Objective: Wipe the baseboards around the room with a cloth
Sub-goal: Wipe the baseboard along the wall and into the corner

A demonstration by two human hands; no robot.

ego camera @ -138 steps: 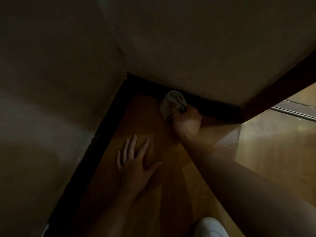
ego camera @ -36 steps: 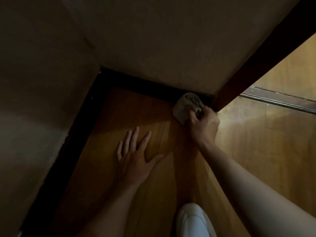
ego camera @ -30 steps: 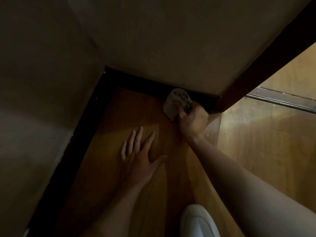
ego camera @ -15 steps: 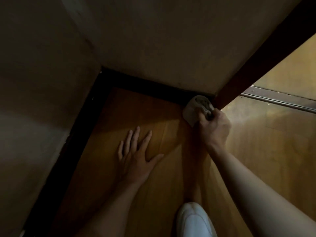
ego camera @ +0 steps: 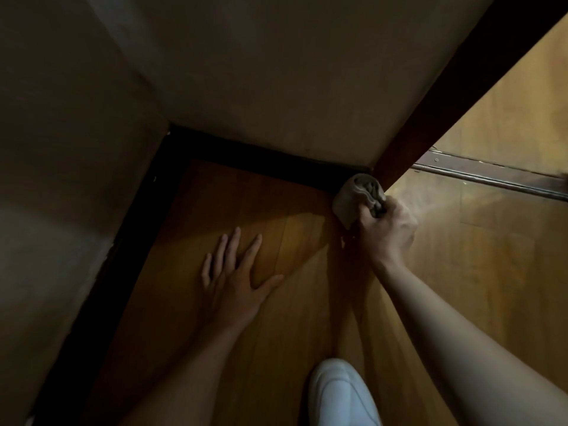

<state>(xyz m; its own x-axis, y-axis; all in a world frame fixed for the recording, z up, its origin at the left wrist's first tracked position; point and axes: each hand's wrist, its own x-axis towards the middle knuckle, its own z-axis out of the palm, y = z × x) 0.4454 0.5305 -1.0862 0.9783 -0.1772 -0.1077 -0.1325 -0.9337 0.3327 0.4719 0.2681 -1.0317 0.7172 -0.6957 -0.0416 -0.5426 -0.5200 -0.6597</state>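
Now: R hand grips cloth vs baseboard; L hand spread flat on floor.

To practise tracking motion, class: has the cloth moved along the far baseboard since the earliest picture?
Yes. The cloth, gripped by the right hand, has slid rightward along the baseboard; it now sits at the dark door frame, not mid-baseboard.

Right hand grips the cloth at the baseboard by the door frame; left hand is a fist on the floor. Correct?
No fist: the head view shows the left hand flat on the floor, fingers spread. The right hand does grip the cloth at the baseboard.
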